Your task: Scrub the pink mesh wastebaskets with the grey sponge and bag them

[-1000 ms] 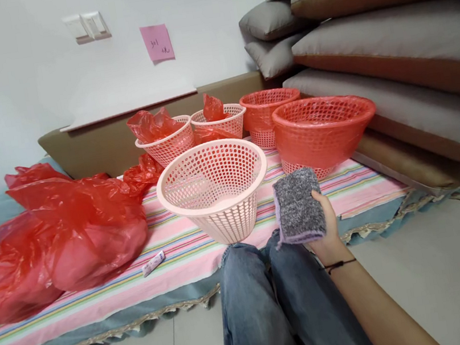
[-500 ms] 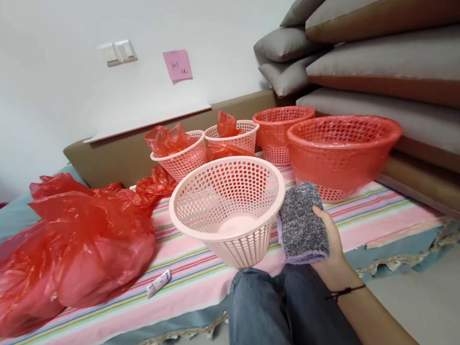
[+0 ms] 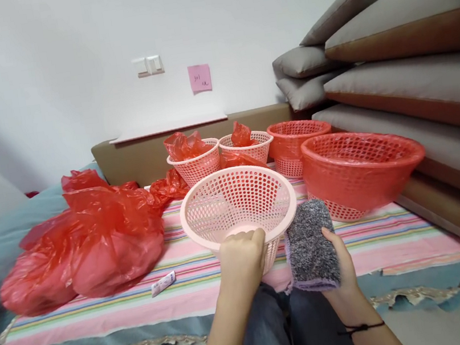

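Note:
A pale pink plastic basket with a perforated wall stands in front of me on the striped cloth, open side up and leaning a little towards me. My left hand is closed over the near rim of this basket. To its right, my right hand grips a folded grey cleaning cloth with a purple edge, the thumb lying on the front face. The cloth is close beside the basket's right side; whether they touch I cannot tell. The fingers behind the cloth are hidden.
Red plastic bags with contents lie at the left. Behind stand two pink baskets holding red plastic. Two baskets wrapped in red film are at the right, beside stacked grey-brown cushions. A small white packet lies on the striped cloth.
My left hand has come into view and taken hold of the basket's near rim. The right hand still holds the cleaning cloth. The whole view has shifted slightly.

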